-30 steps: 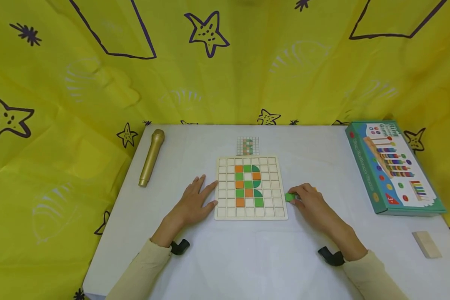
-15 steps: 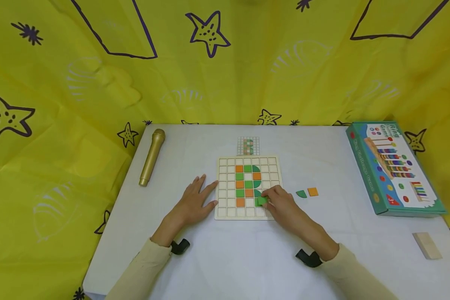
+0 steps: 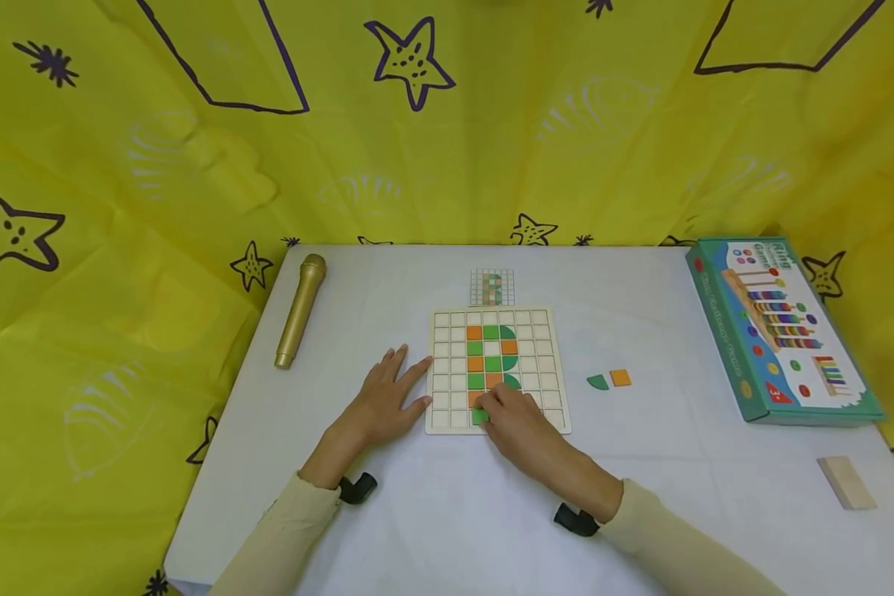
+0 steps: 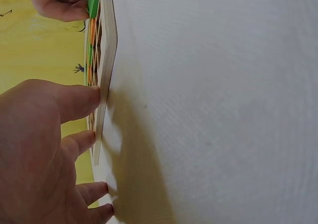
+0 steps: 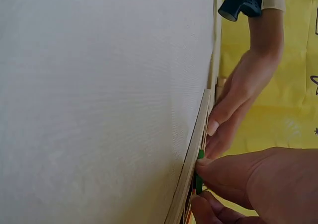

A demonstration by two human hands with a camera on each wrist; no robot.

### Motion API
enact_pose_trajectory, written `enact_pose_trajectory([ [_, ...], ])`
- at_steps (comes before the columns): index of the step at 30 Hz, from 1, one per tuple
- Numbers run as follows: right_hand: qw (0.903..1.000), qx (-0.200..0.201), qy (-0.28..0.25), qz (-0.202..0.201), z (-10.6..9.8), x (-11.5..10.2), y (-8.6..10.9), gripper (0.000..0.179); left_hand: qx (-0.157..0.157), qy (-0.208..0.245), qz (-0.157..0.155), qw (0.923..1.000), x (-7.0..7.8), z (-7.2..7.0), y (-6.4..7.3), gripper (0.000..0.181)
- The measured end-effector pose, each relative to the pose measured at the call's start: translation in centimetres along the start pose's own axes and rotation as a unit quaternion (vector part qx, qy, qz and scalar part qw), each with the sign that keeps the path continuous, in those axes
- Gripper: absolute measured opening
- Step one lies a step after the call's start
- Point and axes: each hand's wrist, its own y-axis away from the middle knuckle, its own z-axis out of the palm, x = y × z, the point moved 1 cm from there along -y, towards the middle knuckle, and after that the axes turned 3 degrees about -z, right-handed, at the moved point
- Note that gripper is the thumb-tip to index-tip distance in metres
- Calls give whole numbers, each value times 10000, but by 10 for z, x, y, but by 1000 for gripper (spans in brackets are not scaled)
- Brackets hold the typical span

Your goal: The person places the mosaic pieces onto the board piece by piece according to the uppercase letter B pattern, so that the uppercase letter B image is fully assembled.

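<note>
My right hand [image 3: 521,426] pinches a green square tile [image 3: 480,416] between thumb and fingers, at the bottom row of the wooden grid board [image 3: 439,422]. In the right wrist view the green tile [image 5: 199,172] stands close over the board's edge. Orange and green tiles, some with a rounded side, fill cells in the middle of the board; the right hand covers part of the lower ones. My left hand [image 3: 380,406] lies spread on the table, thumb and fingertip touching the board's left edge, as the left wrist view also shows at the thumb [image 4: 82,102].
A green quarter-round tile [image 3: 598,382] and an orange square tile [image 3: 621,377] lie right of the board. Behind the board is a small pattern card [image 3: 492,287]. A gold microphone [image 3: 300,310] lies left; a game box [image 3: 785,331] and a wooden block [image 3: 847,483] are at the right.
My right hand has carried the green tile from the table right of the board, leftward across it to the bottom row. The left hand stays at the board's left edge.
</note>
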Motion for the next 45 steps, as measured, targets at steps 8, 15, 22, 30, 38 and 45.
enact_pose_trajectory([
  [8, 9994, -28, -319, -144, -2, 0, -5, 17, 57, 59, 96, 9999, -3, 1, -1, 65],
  [15, 9987, -178, -466, -102, -4, -1, -5, 17, 89, 15, 106, 9999, -4, 1, -2, 65],
  [22, 9975, -256, -635, -158, -6, 2, -6, 18, -8, -37, -8, 10000, -3, 1, -2, 66],
  [30, 9959, -299, -751, -401, -7, 6, -1, 22, 94, 33, 78, 9999, -3, 1, -3, 66],
  [38, 9925, -412, -1011, 542, -37, 40, 15, 29, -3, -4, 41, 10000, -2, 1, -2, 67],
  [45, 9799, -258, -1076, 1659, -81, 99, 37, 41, 13, -1, 61, 10000, -2, 1, -2, 66],
])
